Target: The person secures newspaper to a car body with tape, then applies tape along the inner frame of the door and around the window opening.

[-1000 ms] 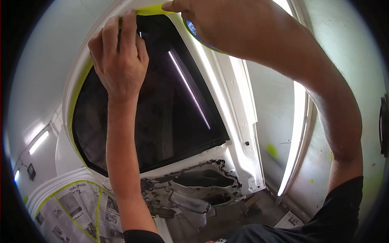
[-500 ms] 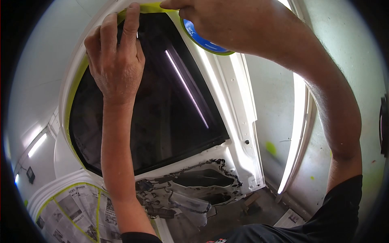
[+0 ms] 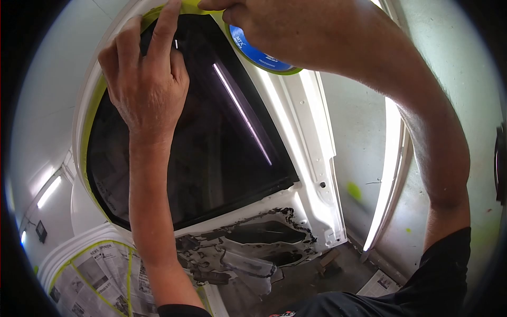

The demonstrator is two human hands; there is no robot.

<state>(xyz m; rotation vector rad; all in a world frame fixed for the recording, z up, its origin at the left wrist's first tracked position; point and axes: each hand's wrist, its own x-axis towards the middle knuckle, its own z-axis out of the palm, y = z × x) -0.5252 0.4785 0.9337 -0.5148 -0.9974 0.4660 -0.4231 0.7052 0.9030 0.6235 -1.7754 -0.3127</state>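
A yellow-green masking tape roll with a blue printed core label hangs under my right hand, which is closed on it at the top of the view. One right finger points left along the tape strip at the upper frame edge. My left hand lies over the dark window glass, its fingers spread and the fingertips on the taped edge. The tips are partly cut off by the view's top. More tape runs down the left side of the white door frame.
Below the glass, the door's inner panel is bare, with ragged black sealant and openings. Newspaper held with tape covers a panel at lower left. A bright tube light stands by the right wall. A newspaper sheet lies on the floor.
Both hands have shifted slightly left, with the left fingers spread further apart along the top edge. The tape roll has moved a little left with my right hand.
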